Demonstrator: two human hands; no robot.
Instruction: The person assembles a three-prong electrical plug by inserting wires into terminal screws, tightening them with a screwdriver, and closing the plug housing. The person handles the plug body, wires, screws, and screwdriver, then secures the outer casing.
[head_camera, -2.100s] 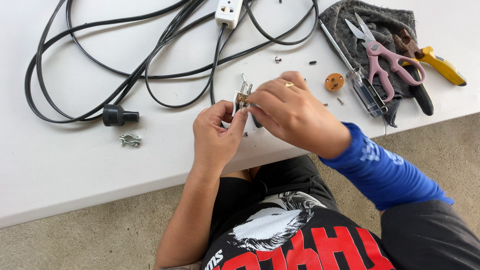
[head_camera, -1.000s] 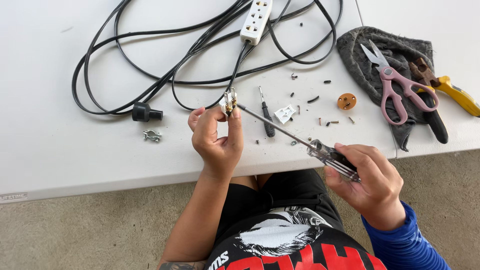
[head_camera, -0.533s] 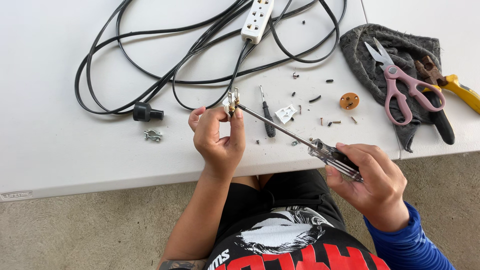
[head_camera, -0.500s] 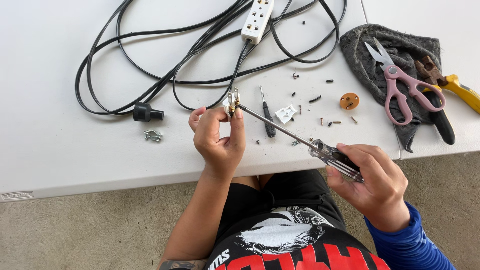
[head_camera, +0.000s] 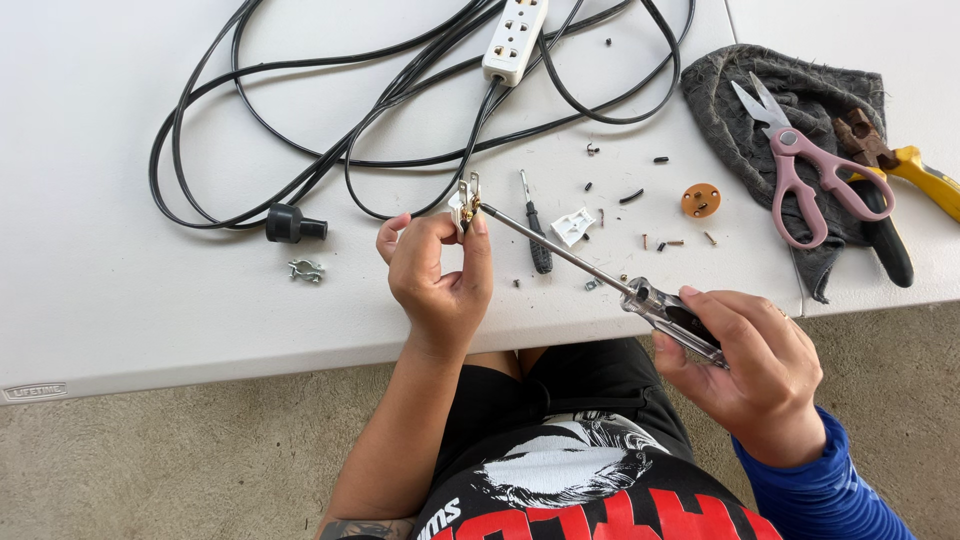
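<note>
The small white plug core with brass prongs (head_camera: 466, 203) is pinched upright between the thumb and fingertips of the left hand (head_camera: 440, 280), above the near edge of the white plastic table (head_camera: 120, 300); its lower part is hidden by the fingers. The right hand (head_camera: 755, 370) is clenched around the clear-and-black handle of a long screwdriver (head_camera: 600, 275), whose tip meets the plug core; the screw it meets is too small to make out. Compared with half a second earlier, pose and grasp are unchanged. Black cable (head_camera: 250, 100) leads to a white power strip (head_camera: 515, 40), cut off at the top. Pink-handled scissors (head_camera: 810, 175) lie on a grey cloth (head_camera: 730, 100); concrete floor below.
</note>
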